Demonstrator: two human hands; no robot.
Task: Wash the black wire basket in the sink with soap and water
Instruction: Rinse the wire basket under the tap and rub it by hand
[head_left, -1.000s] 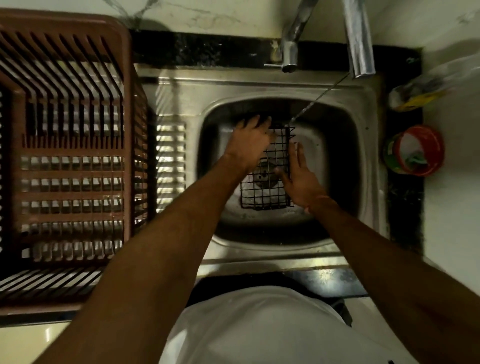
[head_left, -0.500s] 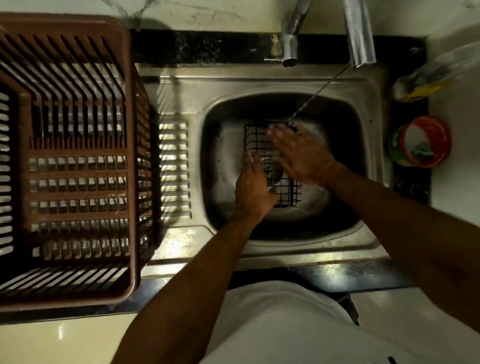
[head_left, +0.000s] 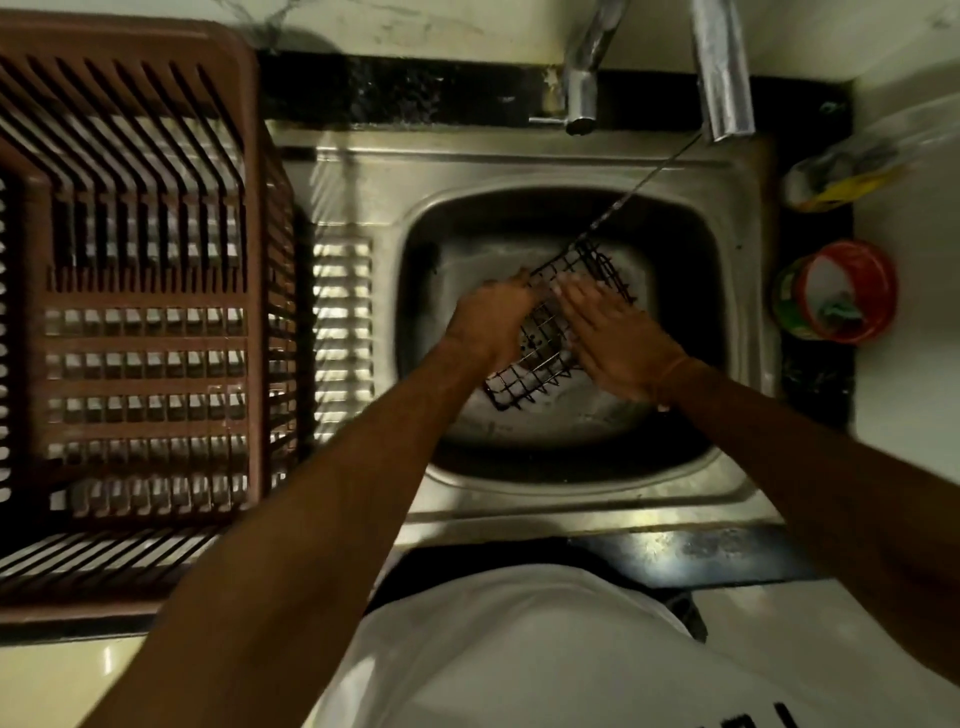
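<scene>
Basket (head_left: 524, 384), tilted in sink (head_left: 737, 291): left hand (head_left: 491, 325) grips its edge; right hand (head_left: 608, 338) flat on mesh. Rack (head_left: 145, 332) left, tub (head_left: 836, 291) right.

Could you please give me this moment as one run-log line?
step: washing | basket: tilted in sink, under thin water stream | left hand: grips basket edge | right hand: flat on mesh

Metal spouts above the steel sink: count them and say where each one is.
2. A curved chrome spout hangs over the back rim of the stainless steel sink, near the middle. A straight, wider metal spout sits to its right, sending a thin stream toward the black wire basket.
</scene>
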